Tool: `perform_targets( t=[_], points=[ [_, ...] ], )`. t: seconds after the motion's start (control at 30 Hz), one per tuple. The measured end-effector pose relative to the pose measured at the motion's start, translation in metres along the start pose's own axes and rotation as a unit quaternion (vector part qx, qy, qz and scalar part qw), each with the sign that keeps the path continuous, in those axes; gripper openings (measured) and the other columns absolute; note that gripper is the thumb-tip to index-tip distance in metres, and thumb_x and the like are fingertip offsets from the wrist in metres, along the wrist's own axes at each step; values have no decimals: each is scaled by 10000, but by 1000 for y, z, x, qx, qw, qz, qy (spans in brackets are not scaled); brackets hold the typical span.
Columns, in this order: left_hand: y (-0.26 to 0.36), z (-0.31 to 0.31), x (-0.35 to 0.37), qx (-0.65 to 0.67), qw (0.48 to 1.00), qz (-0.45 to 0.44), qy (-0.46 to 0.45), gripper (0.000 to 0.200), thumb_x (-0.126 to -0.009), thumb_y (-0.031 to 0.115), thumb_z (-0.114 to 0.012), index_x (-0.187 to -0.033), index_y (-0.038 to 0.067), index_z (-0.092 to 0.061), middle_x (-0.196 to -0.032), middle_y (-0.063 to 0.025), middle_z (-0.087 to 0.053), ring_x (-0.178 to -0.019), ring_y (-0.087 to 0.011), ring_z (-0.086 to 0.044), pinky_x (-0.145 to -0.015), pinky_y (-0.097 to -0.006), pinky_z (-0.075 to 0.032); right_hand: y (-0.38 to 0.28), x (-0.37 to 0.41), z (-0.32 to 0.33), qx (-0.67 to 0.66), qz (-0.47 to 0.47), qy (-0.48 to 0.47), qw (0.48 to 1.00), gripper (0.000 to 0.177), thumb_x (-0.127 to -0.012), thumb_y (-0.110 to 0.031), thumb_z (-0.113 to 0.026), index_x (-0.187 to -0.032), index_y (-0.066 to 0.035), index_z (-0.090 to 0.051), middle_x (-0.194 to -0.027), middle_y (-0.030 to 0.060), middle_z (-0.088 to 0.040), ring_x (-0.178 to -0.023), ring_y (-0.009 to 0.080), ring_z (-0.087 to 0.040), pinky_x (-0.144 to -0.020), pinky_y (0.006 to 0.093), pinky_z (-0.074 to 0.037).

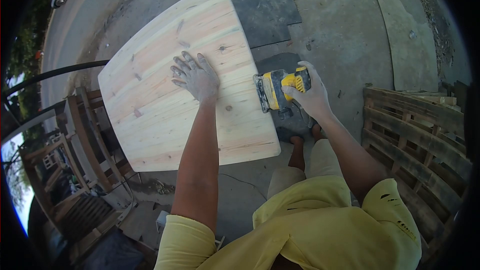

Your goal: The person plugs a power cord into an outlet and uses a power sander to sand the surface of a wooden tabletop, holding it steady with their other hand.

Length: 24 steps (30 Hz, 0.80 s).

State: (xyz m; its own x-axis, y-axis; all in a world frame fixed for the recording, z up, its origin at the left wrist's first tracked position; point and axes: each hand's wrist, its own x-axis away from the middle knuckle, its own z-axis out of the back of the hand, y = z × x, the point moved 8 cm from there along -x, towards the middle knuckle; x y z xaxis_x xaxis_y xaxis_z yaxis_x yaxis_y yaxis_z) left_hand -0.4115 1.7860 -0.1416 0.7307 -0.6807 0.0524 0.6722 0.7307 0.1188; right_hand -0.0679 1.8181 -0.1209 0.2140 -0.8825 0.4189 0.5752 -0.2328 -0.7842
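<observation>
Sander (276, 89), yellow and boxy, gripped in right hand (312, 95); left hand (196, 76) flat on pale knotty board (165, 120).

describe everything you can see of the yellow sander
The sander is a small handheld power tool with a yellow and black body that looks like plastic, and a flat dark pad greyed with dust. It is tipped on its side, with the pad facing the right edge of the pale wooden panel. It seems to press against that edge, though contact is hard to confirm. The right hand, dusted white, grips the body from the right. No cord shows.
</observation>
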Motion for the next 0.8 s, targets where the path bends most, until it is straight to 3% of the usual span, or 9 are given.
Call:
perform_targets(
  t=[0.03,0.13,0.2,0.33,0.43,0.5,0.6,0.67,0.8],
  points=[
    [1,0,-1,0,1000,0,0,706,-1083,509,-158,-1630,61,-161,-1700,-197,-79,-1560,-429,-32,-1244,-591,7,-3,26,1,102,114,51,987,823,-751,-326,-856,-1453,-190,-450,-1204,149,-563,-1051,288,-642,-779,410,-590],
    [2,0,-1,-2,1000,1,-1,707,-1084,507,-155,-1630,58,-157,-1700,-195,-80,-1560,-429,-31,-1245,-589,5,-46,74,-6,143,102,-24,984,781,-768,-258,-836,-1452,-206,-461,-1246,169,-506,-1090,349,-625,-852,443,-585],
    [3,1,-1,-2,1000,2,-1,707,-1084,506,-155,-1630,57,-156,-1700,-195,-79,-1560,-429,-30,-1245,-589,4,-82,84,-26,258,217,-66,939,744,-795,-214,-812,-1454,-224,-467,-1268,180,-489,-1112,361,-612,-875,466,-578],
    [1,0,-3,2,1000,2,-2,699,-1086,498,-161,-1630,58,-157,-1701,-195,-76,-1562,-426,-26,-1244,-589,9,-118,6,-23,203,248,30,947,732,-823,-201,-798,-1471,-247,-460,-1255,173,-505,-1066,369,-634,-852,457,-593],
    [2,2,-1,9,1000,-2,2,692,-1088,491,-166,-1630,62,-160,-1700,-195,-78,-1562,-425,-24,-1244,-591,13,-104,-59,0,160,206,59,964,747,-809,-254,-823,-1465,-235,-466,-1232,168,-537,-1008,346,-665,-855,439,-593],
    [1,-1,-1,17,1000,1,3,687,-1088,487,-169,-1630,64,-162,-1700,-195,-79,-1562,-424,-24,-1243,-591,15,-53,-82,2,-62,28,-29,997,780,-783,-310,-848,-1456,-227,-462,-1227,165,-560,-951,330,-687,-882,443,-577],
    [-3,-3,-2,7,999,-12,37,691,-1085,502,-182,-1629,76,-191,-1694,-209,-120,-1550,-460,-69,-1224,-627,-31,-15,-46,-3,-103,9,-59,993,788,-765,-329,-857,-1444,-219,-471,-1259,150,-556,-1029,304,-668,-920,453,-555],
    [-1,-2,-3,5,999,-17,36,692,-1085,504,-174,-1631,80,-185,-1693,-210,-119,-1550,-461,-69,-1225,-628,-27,-10,-9,4,59,150,29,987,770,-770,-312,-855,-1437,-216,-482,-1260,130,-538,-1106,305,-635,-931,455,-551],
    [-2,-1,-1,14,999,-10,33,691,-1085,507,-170,-1632,84,-183,-1693,-209,-121,-1551,-458,-66,-1227,-622,-20,-40,73,-4,189,189,-74,961,716,-797,-225,-817,-1438,-258,-501,-1291,126,-500,-1181,322,-590,-919,452,-568]
  ],
)
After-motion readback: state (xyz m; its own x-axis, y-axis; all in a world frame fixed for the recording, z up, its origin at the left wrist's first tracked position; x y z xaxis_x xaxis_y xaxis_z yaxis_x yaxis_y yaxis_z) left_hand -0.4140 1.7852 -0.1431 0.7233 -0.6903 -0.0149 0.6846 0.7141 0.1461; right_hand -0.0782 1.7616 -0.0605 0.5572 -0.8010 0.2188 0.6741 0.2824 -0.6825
